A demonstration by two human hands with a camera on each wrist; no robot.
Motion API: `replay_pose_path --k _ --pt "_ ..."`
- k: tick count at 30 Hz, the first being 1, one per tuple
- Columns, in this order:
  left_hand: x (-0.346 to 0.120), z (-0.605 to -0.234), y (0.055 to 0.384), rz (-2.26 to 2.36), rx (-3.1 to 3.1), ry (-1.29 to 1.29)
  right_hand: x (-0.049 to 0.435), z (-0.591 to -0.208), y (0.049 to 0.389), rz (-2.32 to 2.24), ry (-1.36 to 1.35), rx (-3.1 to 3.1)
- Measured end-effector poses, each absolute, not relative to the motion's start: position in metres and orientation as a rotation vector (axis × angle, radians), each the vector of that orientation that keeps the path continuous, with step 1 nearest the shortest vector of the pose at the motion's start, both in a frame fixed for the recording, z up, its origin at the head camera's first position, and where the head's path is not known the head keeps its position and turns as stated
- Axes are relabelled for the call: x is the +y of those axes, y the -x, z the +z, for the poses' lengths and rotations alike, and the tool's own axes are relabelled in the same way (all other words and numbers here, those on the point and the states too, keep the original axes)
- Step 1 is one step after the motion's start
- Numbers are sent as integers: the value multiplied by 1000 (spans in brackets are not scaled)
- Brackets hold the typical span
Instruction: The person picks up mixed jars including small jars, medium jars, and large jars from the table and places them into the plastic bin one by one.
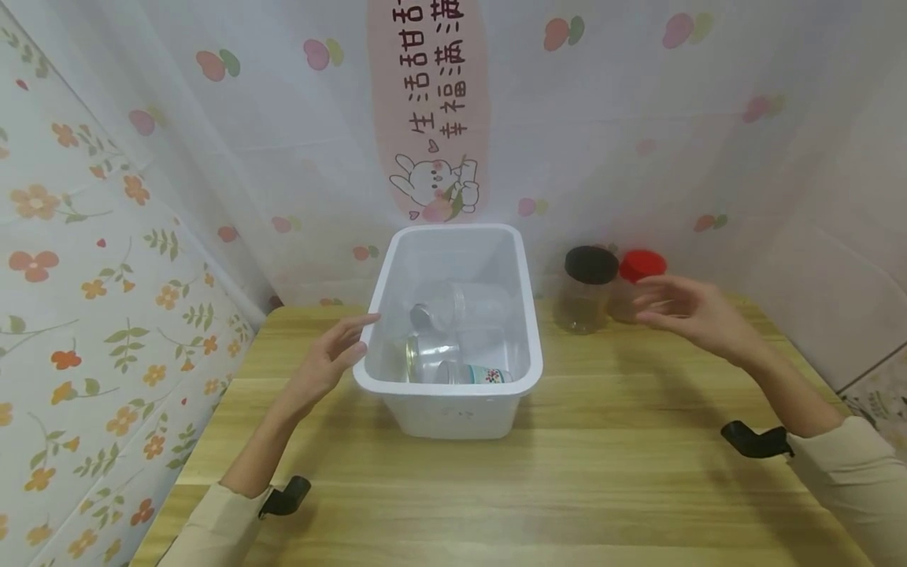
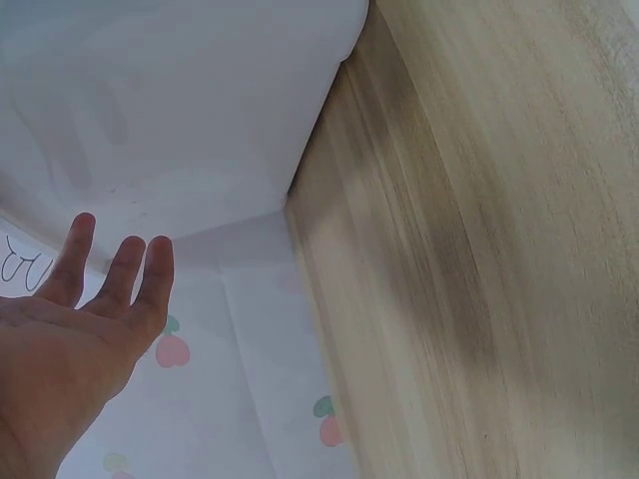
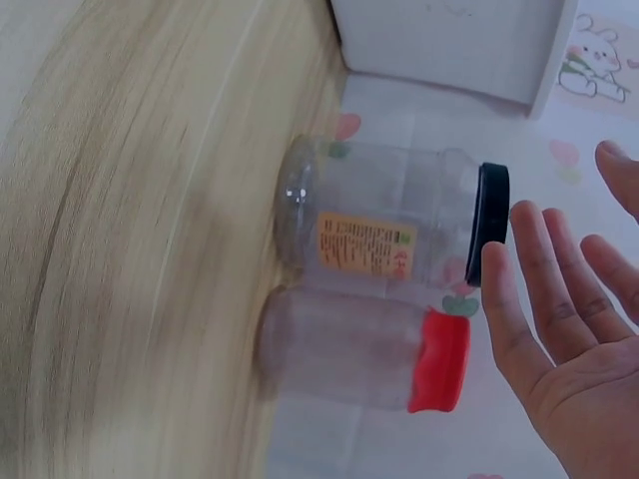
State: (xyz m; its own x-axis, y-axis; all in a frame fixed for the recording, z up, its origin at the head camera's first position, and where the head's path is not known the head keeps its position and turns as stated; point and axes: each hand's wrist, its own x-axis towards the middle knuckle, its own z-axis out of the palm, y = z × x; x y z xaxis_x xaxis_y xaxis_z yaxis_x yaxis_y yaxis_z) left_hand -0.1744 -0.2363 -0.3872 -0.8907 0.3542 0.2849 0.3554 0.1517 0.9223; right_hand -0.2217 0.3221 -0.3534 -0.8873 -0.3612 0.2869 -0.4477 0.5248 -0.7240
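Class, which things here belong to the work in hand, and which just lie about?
Likely in the work:
left hand, by the white bin
clear containers inside it
right hand, near the black-lidded jar and red-lidded jar

Seemingly just surroundings:
wooden table
rabbit-print cloth
floral cloth
black wrist devices

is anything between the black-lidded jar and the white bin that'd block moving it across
Nothing visible stands between the black-lidded jar and the white bin; only the bin's raised right rim would need clearing. The red-lidded jar stands on the jar's other side, and the left hand is at the bin's left.
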Motion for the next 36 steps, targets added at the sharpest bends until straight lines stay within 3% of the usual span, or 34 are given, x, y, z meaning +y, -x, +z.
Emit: replay_pose_path --k 36 --pt "-234 -386 174 -1910 -2387 718 358 -370 250 1619 -445 -2518"
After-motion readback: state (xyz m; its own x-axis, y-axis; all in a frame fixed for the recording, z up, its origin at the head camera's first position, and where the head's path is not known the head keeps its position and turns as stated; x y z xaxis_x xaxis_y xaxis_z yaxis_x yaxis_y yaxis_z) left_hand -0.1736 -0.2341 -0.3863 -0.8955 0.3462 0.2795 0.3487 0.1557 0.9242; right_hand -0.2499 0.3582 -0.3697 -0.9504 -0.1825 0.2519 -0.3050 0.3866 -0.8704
